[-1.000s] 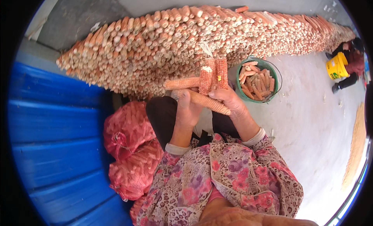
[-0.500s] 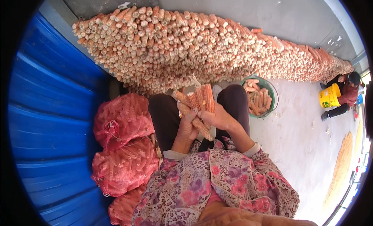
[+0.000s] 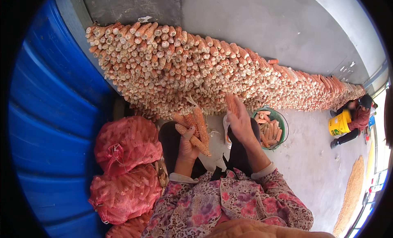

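Observation:
My left hand (image 3: 188, 151) is closed around a bunch of several corn cobs (image 3: 199, 124) above my lap. A pale wisp of husk sticks up from the top of that bunch. Farther forward and to the right, my right hand (image 3: 243, 127) grips a single reddish corn cob (image 3: 231, 104) pointing away from me. In the picture this cob overlaps the lower edge of a long stack of corn cobs (image 3: 176, 70); whether it touches the stack I cannot tell. Most cobs in the stack show their pale ends.
Right of my knees stands a green bucket (image 3: 282, 122) holding loose cobs. Red mesh sacks (image 3: 127, 143) of cobs lie left, beside a blue ribbed wall (image 3: 57, 123). A grey wall (image 3: 254, 21) backs the stack. Far right, another person holds a yellow bucket (image 3: 339, 123); grain (image 3: 349, 191) lies nearer.
My right hand has parted from the left and moved forward and right with one cob. The left hand keeps the rest of the bunch. The view has shifted upward.

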Demonstrator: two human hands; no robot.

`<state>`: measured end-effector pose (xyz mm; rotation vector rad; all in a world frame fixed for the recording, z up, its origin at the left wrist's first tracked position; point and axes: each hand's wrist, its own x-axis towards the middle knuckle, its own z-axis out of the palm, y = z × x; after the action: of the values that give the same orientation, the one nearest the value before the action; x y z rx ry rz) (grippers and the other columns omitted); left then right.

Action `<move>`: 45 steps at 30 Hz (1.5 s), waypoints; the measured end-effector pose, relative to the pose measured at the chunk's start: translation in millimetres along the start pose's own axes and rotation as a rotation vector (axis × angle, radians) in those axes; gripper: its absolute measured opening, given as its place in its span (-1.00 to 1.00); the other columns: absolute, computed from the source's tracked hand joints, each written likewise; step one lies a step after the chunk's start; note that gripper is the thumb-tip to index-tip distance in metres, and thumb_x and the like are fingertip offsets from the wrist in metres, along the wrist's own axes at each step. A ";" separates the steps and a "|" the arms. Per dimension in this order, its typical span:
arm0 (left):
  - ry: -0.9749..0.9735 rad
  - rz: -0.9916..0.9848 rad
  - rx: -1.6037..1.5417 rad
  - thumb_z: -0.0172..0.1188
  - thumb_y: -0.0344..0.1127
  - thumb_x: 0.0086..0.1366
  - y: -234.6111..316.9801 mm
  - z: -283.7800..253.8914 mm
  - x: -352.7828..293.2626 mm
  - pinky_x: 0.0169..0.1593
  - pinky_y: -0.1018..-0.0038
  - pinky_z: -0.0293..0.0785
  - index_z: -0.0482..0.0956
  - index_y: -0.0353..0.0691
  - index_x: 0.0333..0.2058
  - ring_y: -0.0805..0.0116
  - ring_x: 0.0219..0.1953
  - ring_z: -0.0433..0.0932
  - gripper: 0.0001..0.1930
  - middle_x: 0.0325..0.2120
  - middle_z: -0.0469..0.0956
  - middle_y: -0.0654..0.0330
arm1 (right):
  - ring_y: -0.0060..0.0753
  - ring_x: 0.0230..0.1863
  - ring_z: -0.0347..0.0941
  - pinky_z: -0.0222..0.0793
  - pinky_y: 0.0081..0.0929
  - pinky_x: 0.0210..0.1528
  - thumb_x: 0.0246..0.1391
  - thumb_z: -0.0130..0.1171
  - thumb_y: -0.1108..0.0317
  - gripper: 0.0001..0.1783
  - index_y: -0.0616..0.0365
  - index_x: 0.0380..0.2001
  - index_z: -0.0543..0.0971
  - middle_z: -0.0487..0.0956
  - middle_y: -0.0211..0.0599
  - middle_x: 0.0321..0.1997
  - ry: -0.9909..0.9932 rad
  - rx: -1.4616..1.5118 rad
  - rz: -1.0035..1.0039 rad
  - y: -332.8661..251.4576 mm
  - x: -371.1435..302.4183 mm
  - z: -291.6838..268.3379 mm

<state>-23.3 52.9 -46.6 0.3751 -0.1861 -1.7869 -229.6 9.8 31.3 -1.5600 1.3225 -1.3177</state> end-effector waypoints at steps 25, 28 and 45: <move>-0.129 -0.344 0.167 0.24 -0.40 0.30 1.6 25.7 202.5 -0.06 0.38 0.60 0.43 -0.20 0.14 0.36 -0.10 0.61 -0.57 -0.09 0.56 0.21 | -0.59 -0.15 0.54 0.48 -0.58 -0.06 0.40 0.12 0.14 -0.55 0.27 0.16 0.50 0.63 -0.36 -0.12 -0.253 0.184 -0.066 -81.0 293.9 17.3; -0.136 -0.377 0.153 0.24 -0.41 0.30 7.5 43.0 203.1 0.02 0.36 0.57 0.43 -0.19 0.17 0.37 -0.04 0.59 -0.54 -0.04 0.56 0.22 | -0.33 0.09 0.57 0.50 -0.36 0.20 0.43 0.03 0.15 -0.50 0.31 0.24 0.39 0.58 -0.10 0.12 -0.444 0.342 -0.005 -77.8 308.2 13.7; -0.052 -0.478 0.224 0.22 -0.48 0.27 -31.7 35.4 217.9 0.12 0.33 0.52 0.40 -0.24 0.17 0.32 0.03 0.57 -0.52 0.00 0.53 0.18 | -0.57 0.02 0.54 0.54 -0.60 -0.04 0.37 0.13 0.29 -0.54 0.24 0.25 0.44 0.59 -0.34 0.09 -0.451 0.275 -0.003 -60.5 339.9 22.9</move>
<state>-110.1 -152.3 -57.0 0.5689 -0.3588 -2.2557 -203.9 -306.2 169.7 -1.5457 0.8236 -1.0174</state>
